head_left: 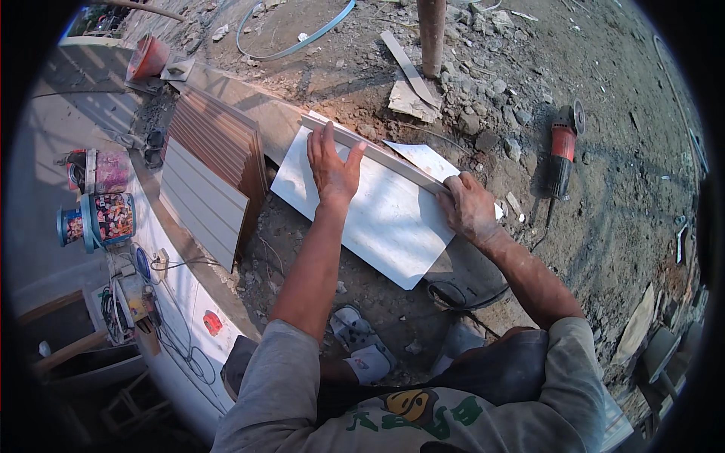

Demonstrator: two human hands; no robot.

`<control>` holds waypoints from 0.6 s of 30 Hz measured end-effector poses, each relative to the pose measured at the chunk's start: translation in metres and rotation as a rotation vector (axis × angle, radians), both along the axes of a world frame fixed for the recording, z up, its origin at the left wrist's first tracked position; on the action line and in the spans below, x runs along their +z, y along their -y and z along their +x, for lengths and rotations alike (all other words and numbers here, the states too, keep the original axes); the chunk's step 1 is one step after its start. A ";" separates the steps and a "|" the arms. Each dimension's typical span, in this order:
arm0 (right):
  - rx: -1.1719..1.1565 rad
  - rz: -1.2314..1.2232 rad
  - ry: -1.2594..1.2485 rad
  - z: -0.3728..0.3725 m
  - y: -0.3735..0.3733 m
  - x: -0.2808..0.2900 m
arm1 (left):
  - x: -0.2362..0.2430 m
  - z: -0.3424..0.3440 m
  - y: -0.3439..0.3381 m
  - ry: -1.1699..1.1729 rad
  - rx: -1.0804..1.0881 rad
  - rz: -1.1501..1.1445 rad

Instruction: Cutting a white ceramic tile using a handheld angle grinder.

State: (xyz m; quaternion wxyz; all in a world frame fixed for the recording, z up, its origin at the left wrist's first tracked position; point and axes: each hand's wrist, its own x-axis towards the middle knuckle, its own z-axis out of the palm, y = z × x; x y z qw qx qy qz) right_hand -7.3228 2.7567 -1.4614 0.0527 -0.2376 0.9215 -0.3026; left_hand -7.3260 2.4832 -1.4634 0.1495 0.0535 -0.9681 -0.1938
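Observation:
A large white tile [377,219] lies flat on the dirt ground in front of me. A long pale straightedge strip [393,155] rests along its far edge. My left hand [332,170] lies flat and spread on the tile, fingertips against the strip. My right hand [468,208] presses down on the strip's right end at the tile's corner. Neither hand grips a tool. A small white tile offcut [427,160] lies just beyond the strip.
A red angle grinder [563,151] lies on the dirt to the right, its cord running toward me. A stack of brown and grey tiles [215,162] leans on a low wall at the left. Patterned tins [102,219], a socket and cables sit on that wall. Rubble and a post [432,34] lie beyond.

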 end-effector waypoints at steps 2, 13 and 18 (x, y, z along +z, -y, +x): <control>0.053 -0.058 0.188 0.007 0.001 0.003 | -0.004 0.015 0.003 0.004 0.406 0.263; 0.006 -0.183 0.223 0.037 0.006 0.011 | -0.008 0.042 0.003 0.087 0.352 0.227; 0.140 0.034 -0.002 0.052 0.005 0.016 | -0.005 0.044 0.016 0.117 0.361 0.178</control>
